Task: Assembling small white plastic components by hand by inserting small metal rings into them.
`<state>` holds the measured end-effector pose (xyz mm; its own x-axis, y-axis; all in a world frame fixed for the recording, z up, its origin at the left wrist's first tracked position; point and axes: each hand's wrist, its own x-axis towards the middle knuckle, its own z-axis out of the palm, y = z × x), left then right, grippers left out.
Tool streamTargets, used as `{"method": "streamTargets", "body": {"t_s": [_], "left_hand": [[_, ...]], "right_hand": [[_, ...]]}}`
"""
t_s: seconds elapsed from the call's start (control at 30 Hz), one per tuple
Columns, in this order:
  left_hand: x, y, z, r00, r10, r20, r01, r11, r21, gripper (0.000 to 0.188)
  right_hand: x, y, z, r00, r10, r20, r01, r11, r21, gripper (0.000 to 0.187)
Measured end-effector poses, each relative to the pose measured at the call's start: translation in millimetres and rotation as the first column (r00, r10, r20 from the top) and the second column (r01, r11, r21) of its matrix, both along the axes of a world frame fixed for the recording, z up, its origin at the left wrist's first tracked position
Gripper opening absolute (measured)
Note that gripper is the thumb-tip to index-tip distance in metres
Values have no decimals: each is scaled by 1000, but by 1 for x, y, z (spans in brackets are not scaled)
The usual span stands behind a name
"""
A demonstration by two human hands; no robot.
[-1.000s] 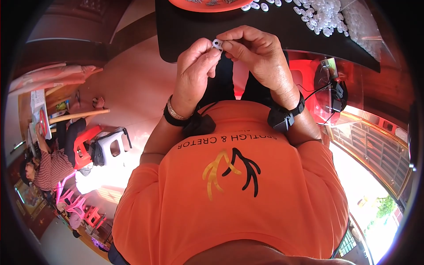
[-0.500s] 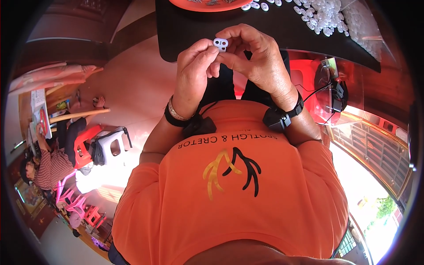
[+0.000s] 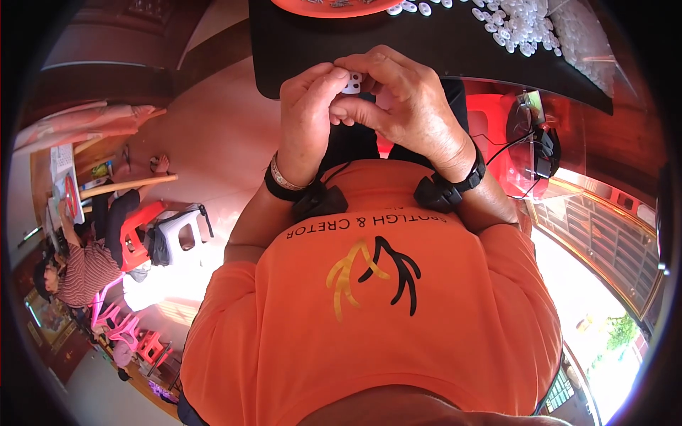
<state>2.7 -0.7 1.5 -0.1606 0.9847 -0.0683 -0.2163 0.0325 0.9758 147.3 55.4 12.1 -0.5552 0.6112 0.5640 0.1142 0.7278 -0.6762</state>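
Between my two hands, just off the near edge of the black tabletop (image 3: 440, 50), is a small white plastic piece with dark holes (image 3: 352, 84). My left hand (image 3: 307, 106) pinches it from the left with thumb and fingers. Curled round its other side, my right hand (image 3: 419, 110) has its fingertips closed on the top of the piece, its thumb lying below. The fingers cover much of the piece. On the table at the right lies a heap of white oval pieces with holes (image 3: 524, 30).
A red-orange tray (image 3: 334, 10) holding small grey metal bits stands at the table's left. A clear plastic bag (image 3: 584, 44) of white pieces is at the right. A red stool (image 3: 490, 124) stands below the table. Another person (image 3: 89, 273) sits far left.
My hands have lowered slightly and drawn closer round the white piece. My right fingers now cover its upper part, and less of it shows.
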Motion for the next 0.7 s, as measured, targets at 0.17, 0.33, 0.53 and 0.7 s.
{"method": "streamTargets", "body": {"t_s": [0.17,0.33,0.53,0.7], "left_hand": [[-1,-1,-2,1000,25,7,-25,1000,-19,28],[1,1,-1,999,28,-28,-28,1000,4,27],[0,-1,-5,1000,24,-18,-22,996,91,29],[-2,-2,-9,999,37,-39,-34,996,80,30]], "right_hand": [[-3,-6,5,993,-76,93,83,994,-73,22],[-5,-4,-1,997,-69,36,71,996,-48,18],[-6,-3,-4,999,-43,-33,43,999,-8,10],[-3,-1,-4,997,-34,-68,34,999,-8,20]]}}
